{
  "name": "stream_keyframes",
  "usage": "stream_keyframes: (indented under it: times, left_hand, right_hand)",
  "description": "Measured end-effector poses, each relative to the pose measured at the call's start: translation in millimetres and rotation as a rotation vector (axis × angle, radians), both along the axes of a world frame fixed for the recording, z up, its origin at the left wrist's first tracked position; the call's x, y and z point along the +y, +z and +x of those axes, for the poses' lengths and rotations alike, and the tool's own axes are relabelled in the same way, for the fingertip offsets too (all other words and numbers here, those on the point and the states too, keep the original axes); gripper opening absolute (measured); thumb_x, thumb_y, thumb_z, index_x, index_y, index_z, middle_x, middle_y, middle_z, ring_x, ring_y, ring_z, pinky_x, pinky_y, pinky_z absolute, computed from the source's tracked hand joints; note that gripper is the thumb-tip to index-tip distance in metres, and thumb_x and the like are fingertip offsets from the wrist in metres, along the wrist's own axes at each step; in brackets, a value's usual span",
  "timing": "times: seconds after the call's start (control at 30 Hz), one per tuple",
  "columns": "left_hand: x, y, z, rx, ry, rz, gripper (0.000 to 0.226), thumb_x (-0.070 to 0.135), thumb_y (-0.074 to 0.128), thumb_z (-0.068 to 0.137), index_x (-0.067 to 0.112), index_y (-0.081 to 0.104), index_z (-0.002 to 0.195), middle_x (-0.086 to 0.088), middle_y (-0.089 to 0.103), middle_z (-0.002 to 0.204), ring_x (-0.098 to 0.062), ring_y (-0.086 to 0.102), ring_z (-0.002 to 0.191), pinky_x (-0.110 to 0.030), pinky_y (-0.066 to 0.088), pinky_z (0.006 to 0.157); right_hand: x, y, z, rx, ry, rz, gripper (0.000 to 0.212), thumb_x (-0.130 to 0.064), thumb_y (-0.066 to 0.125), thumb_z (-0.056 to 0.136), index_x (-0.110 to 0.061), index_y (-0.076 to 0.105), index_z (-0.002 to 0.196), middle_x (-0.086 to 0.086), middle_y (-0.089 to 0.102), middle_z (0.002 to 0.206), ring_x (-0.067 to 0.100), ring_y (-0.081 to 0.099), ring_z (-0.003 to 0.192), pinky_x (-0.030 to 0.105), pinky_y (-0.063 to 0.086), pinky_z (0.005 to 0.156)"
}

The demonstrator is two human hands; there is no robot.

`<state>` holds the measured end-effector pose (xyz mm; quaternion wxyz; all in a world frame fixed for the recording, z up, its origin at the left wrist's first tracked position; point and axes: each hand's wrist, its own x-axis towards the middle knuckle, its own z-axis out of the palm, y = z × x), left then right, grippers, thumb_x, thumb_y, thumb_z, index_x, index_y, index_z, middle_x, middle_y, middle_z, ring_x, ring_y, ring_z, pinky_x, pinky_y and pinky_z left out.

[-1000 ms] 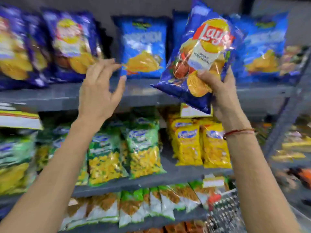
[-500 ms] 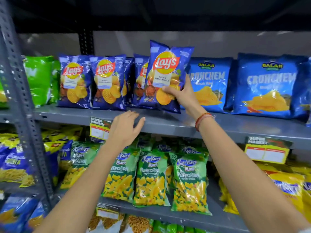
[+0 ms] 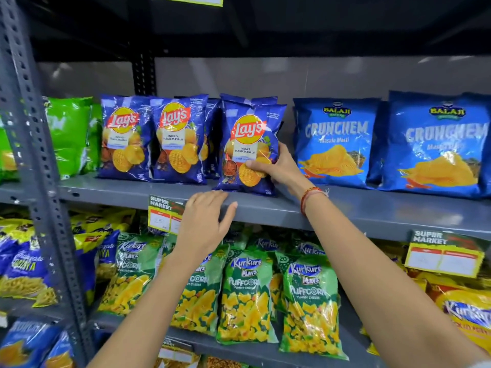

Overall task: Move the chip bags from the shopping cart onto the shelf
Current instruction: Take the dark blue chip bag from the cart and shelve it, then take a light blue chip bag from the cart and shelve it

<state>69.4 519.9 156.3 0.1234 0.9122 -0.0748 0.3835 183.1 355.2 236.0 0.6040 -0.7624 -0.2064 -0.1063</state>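
Note:
A dark blue Lay's chip bag [image 3: 245, 134] stands upright on the grey shelf [image 3: 345, 208], its bottom edge touching the board. My right hand [image 3: 276, 168] grips its lower right corner, thumb across the front. Behind it stand more bags of the same kind. To its left stand two more Lay's bags [image 3: 151, 139]. My left hand [image 3: 204, 224] hovers open at the shelf's front lip, just below the held bag, holding nothing. The shopping cart is out of view.
Light blue Crunchem bags [image 3: 337, 142] stand right of the held bag; green bags [image 3: 69, 134] stand at far left. Green Kurkure Puffcorn bags [image 3: 247, 296] fill the shelf below. A perforated grey upright [image 3: 39, 166] rises at left. Price tags [image 3: 164, 216] hang on the lip.
My right hand has lowered the Lay's bag from mid-air down onto the shelf, upright in the row. My left hand stays near the shelf lip.

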Motion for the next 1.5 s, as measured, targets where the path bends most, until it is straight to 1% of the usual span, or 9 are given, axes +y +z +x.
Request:
stream_keyframes:
  times: [0.1, 0.23, 0.4, 0.53, 0.8, 1.07, 1.23, 1.37, 1.5]
  left_hand:
    - [-2.3, -1.1, -1.0, -0.024, -0.01, -0.028, 0.06, 0.048, 0.029, 0.09, 0.006, 0.062, 0.117, -0.009, 0.067, 0.12, -0.024, 0.059, 0.114, -0.041, 0.037, 0.103]
    - [-24.1, -5.1, -10.9, -0.105, -0.116, -0.121, 0.051, 0.044, 0.036, 0.091, 0.009, 0.061, 0.118, -0.006, 0.065, 0.123, -0.022, 0.054, 0.121, -0.037, 0.036, 0.103]
    - [-88.2, -24.6, -31.4, -0.239, -0.399, -0.151, 0.037, 0.033, 0.048, 0.092, 0.004, 0.065, 0.108, -0.01, 0.068, 0.114, -0.023, 0.057, 0.114, -0.031, 0.039, 0.099]
    - [-156.3, -62.9, -41.3, -0.193, -0.64, -0.14, 0.032, 0.026, 0.05, 0.092, 0.001, 0.067, 0.103, -0.013, 0.069, 0.109, -0.026, 0.061, 0.108, -0.034, 0.044, 0.098]
    - [-304.3, -169.7, -65.8, 0.196, -1.021, -0.075, 0.042, 0.035, 0.042, 0.095, 0.002, 0.068, 0.1, -0.013, 0.071, 0.102, -0.017, 0.053, 0.105, -0.026, 0.039, 0.095]
    - [-428.7, -276.1, -89.9, 0.586, -1.253, 0.037, 0.038, 0.035, 0.047, 0.089, 0.004, 0.068, 0.093, -0.012, 0.07, 0.093, -0.017, 0.055, 0.094, -0.025, 0.039, 0.087]
    - [-496.5, -349.9, -101.1, 1.014, -1.22, 0.276, 0.052, 0.043, 0.048, 0.085, 0.0, 0.064, 0.109, -0.02, 0.064, 0.111, -0.033, 0.059, 0.106, -0.03, 0.034, 0.095]
    - [-542.7, -417.1, -97.0, 1.418, -1.008, 0.604, 0.081, 0.058, 0.057, 0.08, 0.015, 0.03, 0.143, -0.018, 0.034, 0.147, -0.034, 0.038, 0.132, -0.045, 0.031, 0.11]
    - [-574.3, -466.5, -93.0, 1.64, -0.815, 0.574, 0.109, 0.07, 0.059, 0.068, 0.021, 0.007, 0.149, -0.018, 0.01, 0.158, -0.034, 0.014, 0.144, -0.052, 0.018, 0.115]
  right_hand:
    - [-10.6, 0.0, -13.6, -0.004, -0.064, 0.02, 0.093, -0.038, 0.08, 0.072, -0.017, 0.025, 0.145, 0.002, 0.064, 0.098, 0.013, 0.06, 0.075, 0.026, 0.054, 0.063]
    - [-46.4, -8.0, -44.3, -0.151, -0.213, 0.012, 0.086, -0.042, 0.078, 0.074, -0.019, 0.031, 0.143, 0.008, 0.066, 0.106, 0.018, 0.062, 0.097, 0.038, 0.054, 0.09]
    - [-125.4, -37.3, -110.1, -0.3, -0.325, 0.13, 0.055, -0.03, 0.076, 0.076, -0.025, 0.048, 0.123, 0.0, 0.064, 0.096, 0.005, 0.062, 0.072, 0.037, 0.055, 0.079]
    - [-197.8, -73.7, -169.8, -0.269, -0.483, 0.156, 0.033, -0.022, 0.072, 0.081, -0.02, 0.056, 0.11, 0.002, 0.067, 0.092, 0.008, 0.063, 0.076, 0.031, 0.056, 0.073]
    - [-330.8, -201.3, -274.0, 0.055, -0.879, 0.138, 0.022, -0.031, 0.072, 0.076, -0.024, 0.064, 0.094, -0.002, 0.069, 0.086, 0.014, 0.065, 0.08, 0.024, 0.053, 0.071]
    - [-431.7, -387.1, -357.0, 0.597, -1.188, 0.185, 0.014, -0.009, 0.07, 0.083, -0.019, 0.062, 0.089, -0.003, 0.063, 0.072, -0.011, 0.056, 0.051, 0.016, 0.046, 0.057]
    - [-459.5, -496.3, -395.4, 0.995, -1.271, 0.201, 0.039, -0.023, 0.076, 0.079, -0.004, 0.062, 0.11, 0.009, 0.065, 0.089, 0.018, 0.061, 0.084, 0.041, 0.051, 0.085]
    - [-461.7, -555.1, -407.9, 1.206, -1.276, 0.447, 0.061, -0.037, 0.08, 0.073, -0.006, 0.053, 0.119, 0.009, 0.064, 0.092, 0.03, 0.065, 0.097, 0.045, 0.05, 0.091]
    - [-462.9, -606.4, -410.1, 1.229, -1.339, 0.732, 0.071, -0.047, 0.078, 0.071, -0.009, 0.048, 0.123, 0.012, 0.06, 0.12, 0.032, 0.062, 0.11, 0.05, 0.048, 0.099]
